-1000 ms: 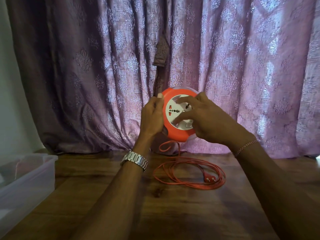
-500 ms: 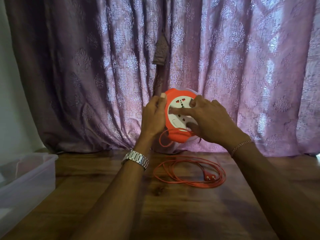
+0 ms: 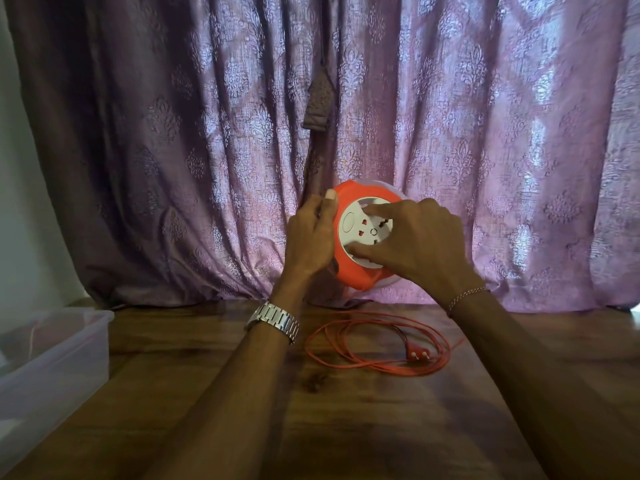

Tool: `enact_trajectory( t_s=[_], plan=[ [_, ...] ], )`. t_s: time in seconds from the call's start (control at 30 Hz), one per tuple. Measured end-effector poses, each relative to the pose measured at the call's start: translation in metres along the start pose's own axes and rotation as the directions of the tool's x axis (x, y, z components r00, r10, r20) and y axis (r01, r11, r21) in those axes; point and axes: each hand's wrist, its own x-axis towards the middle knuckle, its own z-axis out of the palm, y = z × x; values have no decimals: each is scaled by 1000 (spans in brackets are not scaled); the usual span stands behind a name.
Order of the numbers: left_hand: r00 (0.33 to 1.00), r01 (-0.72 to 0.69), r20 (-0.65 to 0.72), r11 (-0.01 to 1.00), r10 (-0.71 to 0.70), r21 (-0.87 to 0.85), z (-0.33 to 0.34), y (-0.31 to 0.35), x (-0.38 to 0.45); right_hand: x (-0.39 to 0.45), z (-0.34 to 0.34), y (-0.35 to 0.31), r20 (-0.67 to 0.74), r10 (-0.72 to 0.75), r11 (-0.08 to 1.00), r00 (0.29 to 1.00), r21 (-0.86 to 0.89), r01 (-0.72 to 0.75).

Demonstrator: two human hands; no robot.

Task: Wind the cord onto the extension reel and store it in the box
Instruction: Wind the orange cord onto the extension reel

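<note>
- Clearly mid-winding: left hand clasps the extension reel by its rim, above the counter.
- Right hand presses fingertips on the socket face, seemingly turning it.
- Most cord lies loose; box, far left, awaits.

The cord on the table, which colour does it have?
Orange-red; the cord lies in loose loops on the wooden table, seen in the head view.
</note>
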Motion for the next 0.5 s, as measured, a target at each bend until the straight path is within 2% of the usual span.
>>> enact_trajectory(
  t_s=[0.1,0.23,0.4,0.5],
  plan=[
    [1000,2,0,1000,-2,-8,1,-1,0,3,-5,3,40,-28,999,999,-18,29],
    [1000,29,-9,998,-29,-49,-1,-2,0,10,-15,11,121,-163,985,979,-29,168],
    [999,39,-33,994,-43,-101,-5,3,1,14,-18,16,-2,-316,948,949,-33,316],
    [999,28,-28,994,-31,-107,-9,2,1,17,-18,16,-10,-389,920,921,47,389]
  ],
)
